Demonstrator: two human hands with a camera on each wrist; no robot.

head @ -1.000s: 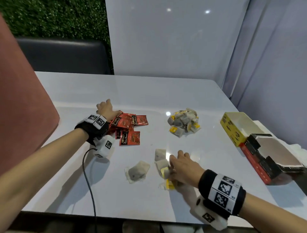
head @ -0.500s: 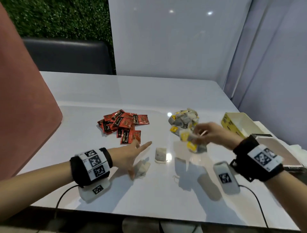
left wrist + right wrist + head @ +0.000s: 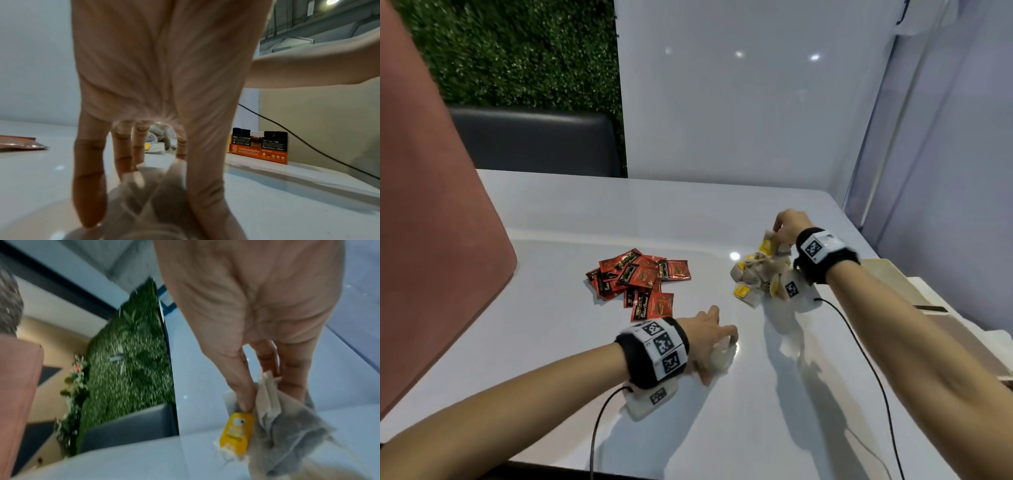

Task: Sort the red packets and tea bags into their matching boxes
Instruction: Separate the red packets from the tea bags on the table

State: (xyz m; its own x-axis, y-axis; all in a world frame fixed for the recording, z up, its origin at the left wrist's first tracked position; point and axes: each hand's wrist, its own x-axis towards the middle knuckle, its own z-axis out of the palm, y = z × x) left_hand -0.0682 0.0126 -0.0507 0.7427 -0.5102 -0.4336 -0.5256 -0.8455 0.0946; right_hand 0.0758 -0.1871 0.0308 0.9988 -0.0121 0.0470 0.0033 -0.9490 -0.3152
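A heap of red packets [image 3: 640, 279] lies at mid-table. To its right is a pile of tea bags [image 3: 758, 275] with yellow tags. My right hand [image 3: 779, 233] hovers just over the far side of that pile and pinches a bunch of tea bags [image 3: 287, 426] by their tops, one yellow tag [image 3: 236, 434] dangling. My left hand [image 3: 717, 346] is down on the table nearer me, fingers curled over a loose tea bag [image 3: 722, 358]; in the left wrist view the bag [image 3: 144, 204] is blurred under the fingertips [image 3: 88, 203].
An orange-and-black box [image 3: 260, 146] stands at the table's right side; in the head view my right forearm covers most of the boxes, leaving a pale box edge [image 3: 893, 279]. A pink chair back [image 3: 431, 240] rises at left. Cables trail from both wrists.
My right hand has carried its tea bags back and right, to above the pile. My left hand has moved right onto the loose tea bag and curled its fingers over it.
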